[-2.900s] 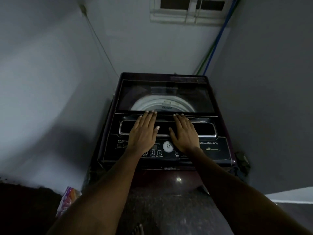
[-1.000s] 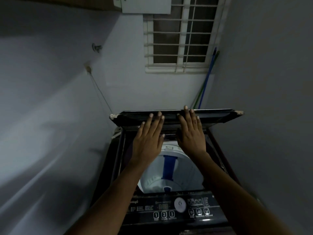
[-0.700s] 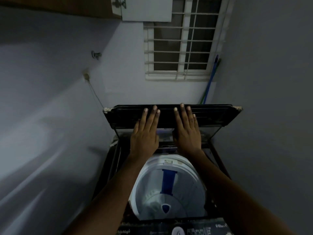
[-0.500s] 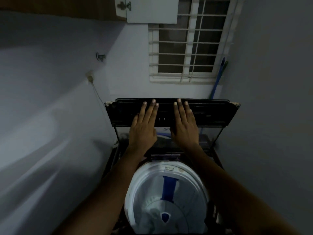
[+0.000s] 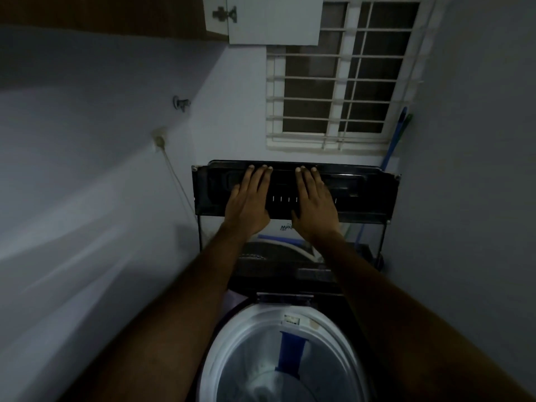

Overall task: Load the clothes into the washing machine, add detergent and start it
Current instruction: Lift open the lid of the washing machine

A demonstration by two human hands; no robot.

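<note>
The dark top-loading washing machine stands in a narrow corner with its lid (image 5: 362,195) raised upright against the back wall. My left hand (image 5: 251,201) and my right hand (image 5: 314,201) press flat against the lid's dark frame, fingers straight and pointing up, fingertips at its top edge. Below my forearms the white drum opening (image 5: 246,329) is exposed, with a blue strip (image 5: 291,352) down its inner wall. No clothes or detergent are in sight.
Grey walls close in on the left and right of the machine. A barred window (image 5: 339,91) sits above the lid, a white cabinet door (image 5: 272,18) at the top. A blue pole (image 5: 394,140) leans in the right corner. A cord (image 5: 177,175) hangs on the left wall.
Both hands lifted the lid from closed and flat to fully upright against the back wall. The drum opening came into view and the control panel dropped out of frame.
</note>
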